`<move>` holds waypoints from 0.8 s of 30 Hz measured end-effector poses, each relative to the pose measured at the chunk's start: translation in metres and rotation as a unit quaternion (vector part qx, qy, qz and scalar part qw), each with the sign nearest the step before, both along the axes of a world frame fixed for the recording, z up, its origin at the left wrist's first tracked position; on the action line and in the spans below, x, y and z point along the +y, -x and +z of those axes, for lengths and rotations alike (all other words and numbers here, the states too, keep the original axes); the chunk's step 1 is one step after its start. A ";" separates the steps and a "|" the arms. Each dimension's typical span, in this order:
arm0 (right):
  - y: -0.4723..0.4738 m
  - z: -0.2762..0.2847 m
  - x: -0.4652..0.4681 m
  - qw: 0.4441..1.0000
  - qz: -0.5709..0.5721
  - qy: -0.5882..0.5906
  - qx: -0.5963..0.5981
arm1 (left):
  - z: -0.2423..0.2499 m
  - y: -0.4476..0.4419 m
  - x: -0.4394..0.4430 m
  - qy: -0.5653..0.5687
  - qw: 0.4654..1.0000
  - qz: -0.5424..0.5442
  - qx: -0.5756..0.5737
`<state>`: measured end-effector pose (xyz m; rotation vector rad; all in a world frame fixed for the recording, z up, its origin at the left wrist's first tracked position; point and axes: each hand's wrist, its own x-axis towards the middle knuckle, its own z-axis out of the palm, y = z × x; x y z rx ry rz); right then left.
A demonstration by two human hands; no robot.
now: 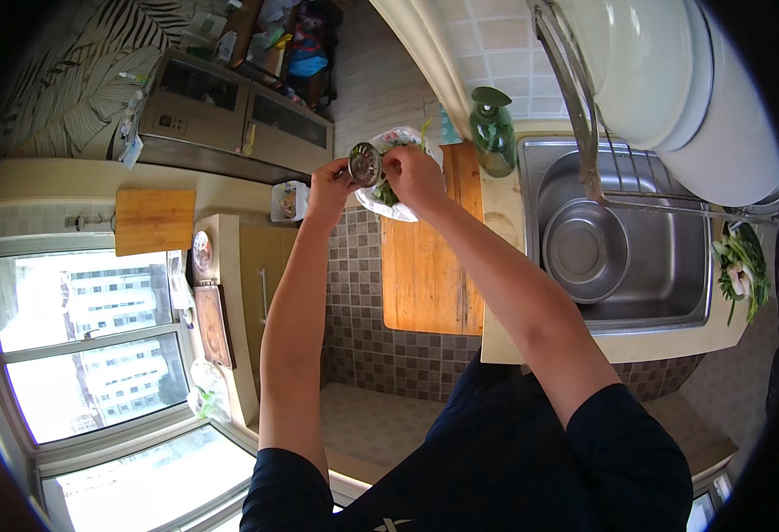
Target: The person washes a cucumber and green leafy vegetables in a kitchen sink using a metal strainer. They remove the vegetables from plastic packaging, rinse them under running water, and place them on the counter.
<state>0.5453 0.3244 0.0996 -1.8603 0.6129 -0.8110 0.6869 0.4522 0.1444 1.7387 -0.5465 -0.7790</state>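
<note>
My left hand [328, 193] grips a round metal sink strainer [365, 165] by its edge, its perforated face tilted towards my right hand [419, 176]. The right hand's fingers are curled close beside the strainer, and what lies between their tips is hidden. Both hands are above a white plastic bag [399, 214], which is spread open and holds green vegetable leaves [384, 193]. A green stalk [424, 133] sticks up past its far side. Below the bag in view, a wooden board [423, 279] projects from the counter's edge.
To the right, a steel sink [662, 279] contains a metal bowl [585, 249]. A green pump bottle [492, 133] stands by its corner, under a metal dish rack [589, 166]. Leafy vegetables [740, 269] lie beyond the sink. A cutting board [155, 221] is at the left.
</note>
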 end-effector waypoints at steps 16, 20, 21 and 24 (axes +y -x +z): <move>-0.001 0.011 -0.002 0.987 0.043 0.067 -0.139 | -0.003 0.002 0.009 -0.001 0.998 -0.024 0.064; -0.001 0.016 -0.010 0.979 0.083 0.155 -0.103 | -0.004 0.001 0.010 -0.016 0.996 -0.015 0.082; 0.000 0.016 -0.012 0.973 0.088 0.196 -0.088 | -0.003 0.001 0.010 -0.007 0.996 -0.016 0.085; 0.007 0.016 -0.018 0.971 0.120 0.205 -0.013 | -0.002 0.001 0.010 0.025 0.997 0.001 0.076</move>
